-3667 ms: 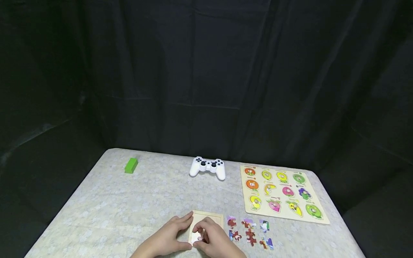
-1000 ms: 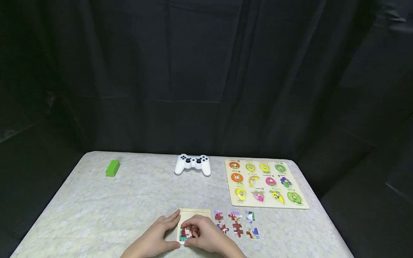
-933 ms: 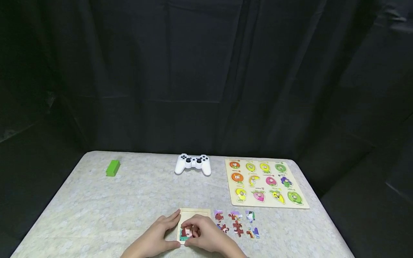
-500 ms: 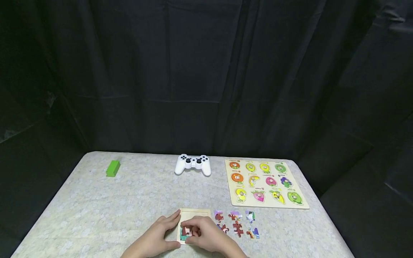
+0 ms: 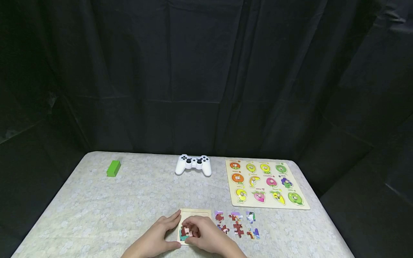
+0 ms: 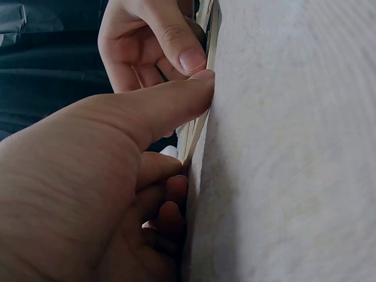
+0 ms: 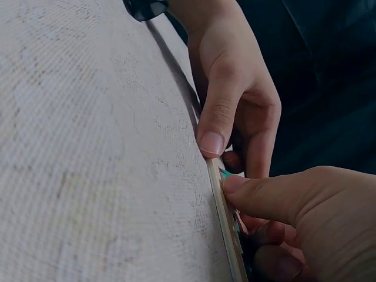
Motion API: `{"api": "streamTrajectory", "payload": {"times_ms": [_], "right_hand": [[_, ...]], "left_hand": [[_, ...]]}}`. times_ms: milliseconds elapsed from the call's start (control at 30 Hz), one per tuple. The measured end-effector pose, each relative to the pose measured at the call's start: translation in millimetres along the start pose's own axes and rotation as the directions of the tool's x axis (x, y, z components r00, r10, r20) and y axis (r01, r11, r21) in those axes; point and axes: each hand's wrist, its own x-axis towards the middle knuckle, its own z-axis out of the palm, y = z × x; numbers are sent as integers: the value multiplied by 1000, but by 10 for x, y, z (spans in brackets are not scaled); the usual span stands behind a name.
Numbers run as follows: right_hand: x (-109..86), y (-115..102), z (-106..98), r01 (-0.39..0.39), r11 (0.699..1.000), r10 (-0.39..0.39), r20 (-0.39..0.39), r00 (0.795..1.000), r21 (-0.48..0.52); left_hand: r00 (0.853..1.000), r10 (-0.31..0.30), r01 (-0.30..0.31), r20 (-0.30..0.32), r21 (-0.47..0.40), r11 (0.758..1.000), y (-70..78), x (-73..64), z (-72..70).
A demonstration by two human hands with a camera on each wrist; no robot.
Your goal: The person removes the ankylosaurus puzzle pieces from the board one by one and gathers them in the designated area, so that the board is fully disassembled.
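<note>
A small wooden puzzle tray (image 5: 195, 210) lies at the table's near edge. My left hand (image 5: 156, 236) holds it by the left side, fingers along that edge and thumb at the near corner. With bent fingers, my right hand (image 5: 209, 234) pinches at a brown and green jigsaw piece (image 5: 184, 233) in the tray's near left corner. Its fingers hide part of the piece and of the tray. In the right wrist view, the right thumb presses on the tray's near rim (image 7: 218, 197), close to the left thumb.
Several loose jigsaw pieces (image 5: 238, 229) lie right of the tray. Behind them is a wooden fruit peg board (image 5: 267, 206). A white game controller (image 5: 193, 165) lies at the back middle, a green block (image 5: 113, 168) at the back left. A black curtain (image 5: 200, 71) hangs behind the table.
Since the oldest frame the head view has turned, shifting everything left. The tray's near left corner, whitish then, now shows brown and green. Over the last second the right fingers have moved only slightly.
</note>
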Motion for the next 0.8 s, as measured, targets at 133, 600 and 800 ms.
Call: {"api": "streamTrajectory", "payload": {"times_ms": [133, 600, 800], "right_hand": [[-3, -8, -3, 27, 999, -27, 7, 1000, -46], [-24, 7, -7, 46, 999, -45, -64, 997, 10], [-30, -28, -100, -1, 999, 4, -88, 996, 35]], "left_hand": [[1000, 0, 0, 0, 5, 1000, -5, 6, 2], [1000, -9, 9, 1, 12, 1000, -15, 12, 16], [1000, 5, -4, -10, 29, 1000, -12, 7, 20]]}}
